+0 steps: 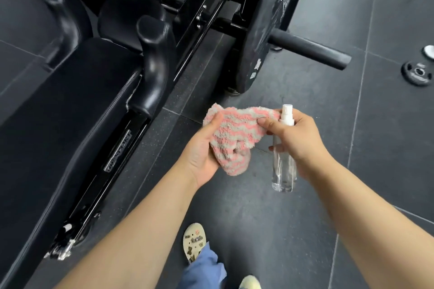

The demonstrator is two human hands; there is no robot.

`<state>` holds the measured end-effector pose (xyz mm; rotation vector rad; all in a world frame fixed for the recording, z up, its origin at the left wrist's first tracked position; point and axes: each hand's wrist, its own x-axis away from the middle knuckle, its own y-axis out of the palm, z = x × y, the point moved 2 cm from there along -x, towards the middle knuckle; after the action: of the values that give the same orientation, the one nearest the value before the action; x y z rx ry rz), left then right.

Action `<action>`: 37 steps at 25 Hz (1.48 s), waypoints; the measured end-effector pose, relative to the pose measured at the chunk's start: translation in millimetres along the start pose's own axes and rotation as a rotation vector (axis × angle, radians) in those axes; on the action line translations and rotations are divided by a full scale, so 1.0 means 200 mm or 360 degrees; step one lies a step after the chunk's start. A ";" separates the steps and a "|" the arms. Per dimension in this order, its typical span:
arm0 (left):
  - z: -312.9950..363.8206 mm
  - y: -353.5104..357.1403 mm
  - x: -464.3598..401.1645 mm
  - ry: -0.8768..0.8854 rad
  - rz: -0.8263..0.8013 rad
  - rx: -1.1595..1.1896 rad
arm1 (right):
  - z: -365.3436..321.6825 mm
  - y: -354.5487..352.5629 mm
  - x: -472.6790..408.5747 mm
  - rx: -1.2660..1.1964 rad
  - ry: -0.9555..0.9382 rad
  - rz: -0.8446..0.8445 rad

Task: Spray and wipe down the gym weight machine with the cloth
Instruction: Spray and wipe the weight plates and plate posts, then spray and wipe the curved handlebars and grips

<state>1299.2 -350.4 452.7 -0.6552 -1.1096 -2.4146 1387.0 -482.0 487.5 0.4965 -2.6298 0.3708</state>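
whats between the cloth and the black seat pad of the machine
In the head view, only bare dark floor separates the cloth from the seat pad.

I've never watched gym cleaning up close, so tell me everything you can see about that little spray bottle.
The spray bottle is a slim clear cylinder, plastic by its look, with a white pump nozzle on top. It seems nearly empty or filled with clear liquid; I cannot tell which. It stands roughly upright above the dark floor, gripped round its upper part by the right hand, whose thumb also pinches the pink-and-grey striped cloth beside it.
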 end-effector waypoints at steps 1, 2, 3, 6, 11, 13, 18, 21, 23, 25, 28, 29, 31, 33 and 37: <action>-0.02 0.02 0.06 0.0012 0.0007 -0.0015 | -0.01 -0.03 0.06 -0.0011 -0.0034 0.0007; -0.05 0.03 0.13 0.0037 0.0020 -0.0033 | -0.02 -0.06 0.13 -0.0021 -0.0069 -0.0009; -0.08 0.05 0.18 0.0059 0.0035 -0.0046 | -0.02 -0.09 0.19 -0.0030 -0.0094 -0.0027; -0.15 0.13 0.39 0.0200 0.0078 -0.0062 | -0.02 -0.18 0.40 -0.0024 -0.0202 -0.0108; -0.05 0.35 0.88 0.0582 0.0065 -0.0228 | -0.23 -0.30 0.85 -0.0071 -0.0458 -0.0149; 0.07 0.44 1.04 0.0702 0.0013 -0.0319 | -0.36 -0.30 0.96 -0.0027 -0.0564 -0.0161; 0.52 0.70 1.48 0.1022 -0.0075 -0.0489 | -0.89 -0.24 1.31 -0.0060 -0.0874 -0.0192; 0.77 0.83 1.64 0.1232 -0.0082 -0.0621 | -1.19 -0.21 1.43 -0.0105 -0.1039 -0.0161; 0.98 0.91 1.73 0.1360 -0.0097 -0.0692 | -1.40 -0.15 1.47 -0.0107 -0.1136 -0.0134; 1.22 0.96 1.81 0.1482 -0.0129 -0.0754 | -1.62 -0.06 1.51 -0.0079 -0.1250 -0.0094; 1.54 1.00 1.88 0.1582 -0.0149 -0.0886 | -1.91 0.06 1.55 -0.0180 -0.1340 -0.0111; 1.63 1.01 1.90 0.1623 -0.0147 -0.0937 | -1.99 0.08 1.56 -0.0211 -0.1358 -0.0109; 1.83 1.05 1.92 0.1733 -0.0135 -0.1064 | -2.14 0.13 1.58 -0.0261 -0.1402 -0.0079; 1.99 1.09 1.93 0.1848 -0.0054 -0.1184 | -2.24 0.15 1.59 -0.0350 -0.1372 -0.0075; 2.15 1.16 1.89 0.2104 0.0201 -0.1320 | -2.31 0.17 1.58 -0.0374 -0.1448 -0.0050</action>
<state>1222.6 -215.0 1050.7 0.6524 0.4535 -2.3142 1276.6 -387.9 1029.4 0.7532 -3.4528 -0.2536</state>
